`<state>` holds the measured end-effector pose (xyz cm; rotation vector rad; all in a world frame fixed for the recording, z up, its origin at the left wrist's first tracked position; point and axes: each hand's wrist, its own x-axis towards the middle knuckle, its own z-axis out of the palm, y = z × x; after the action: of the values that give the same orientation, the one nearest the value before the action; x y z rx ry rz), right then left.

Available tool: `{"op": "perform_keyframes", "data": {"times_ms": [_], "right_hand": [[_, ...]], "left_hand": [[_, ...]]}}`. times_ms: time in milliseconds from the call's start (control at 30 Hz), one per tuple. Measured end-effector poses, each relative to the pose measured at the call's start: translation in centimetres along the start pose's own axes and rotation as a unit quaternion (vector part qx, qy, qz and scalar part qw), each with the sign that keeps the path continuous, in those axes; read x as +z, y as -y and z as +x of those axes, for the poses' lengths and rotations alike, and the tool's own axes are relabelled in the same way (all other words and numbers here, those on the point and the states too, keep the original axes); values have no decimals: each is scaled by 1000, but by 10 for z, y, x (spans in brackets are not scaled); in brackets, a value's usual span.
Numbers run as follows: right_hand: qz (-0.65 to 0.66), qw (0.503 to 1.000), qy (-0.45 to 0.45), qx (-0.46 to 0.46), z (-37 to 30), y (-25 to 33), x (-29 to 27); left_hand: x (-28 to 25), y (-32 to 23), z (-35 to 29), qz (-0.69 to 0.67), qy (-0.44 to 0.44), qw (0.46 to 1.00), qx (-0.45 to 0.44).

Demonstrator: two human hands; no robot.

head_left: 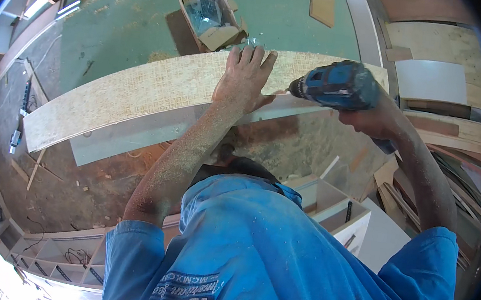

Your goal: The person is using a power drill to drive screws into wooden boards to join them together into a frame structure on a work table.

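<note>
A long board [135, 95] with a pale woven-pattern face lies across the near edge of a green work surface. My left hand [245, 80] rests flat on it, fingers spread and pointing away from me. To its right, my right hand [376, 117] is wrapped round the grip of a blue and black cordless drill [338, 85]. The drill lies level, its chuck pointing left toward the board's near edge, close to my left thumb. Whether the tip touches the board I cannot tell. Below the board hangs a pale panel [118, 140]. Dust covers my left forearm.
An open cardboard box [204, 17] holding clear plastic stands beyond the board on the green surface [131, 21], with sawdust about. A wooden strip [323, 3] lies at the far right. Stacked boards [435, 80] fill the right side. White cabinet frames [328, 203] stand near my body.
</note>
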<state>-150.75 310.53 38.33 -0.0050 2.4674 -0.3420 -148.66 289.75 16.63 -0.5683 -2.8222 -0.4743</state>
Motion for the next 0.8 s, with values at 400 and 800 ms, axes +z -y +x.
{"op": "perform_keyframes", "data": {"times_ms": [400,800], "right_hand": [[-10,991,9,-136,3,-28,-20],[457,869,-127,-144,-50,-251,10]], "left_hand": [[-1,-4,3,-20,22,1000,-8],[-19,87,47,-101,-152,952,-245]]}}
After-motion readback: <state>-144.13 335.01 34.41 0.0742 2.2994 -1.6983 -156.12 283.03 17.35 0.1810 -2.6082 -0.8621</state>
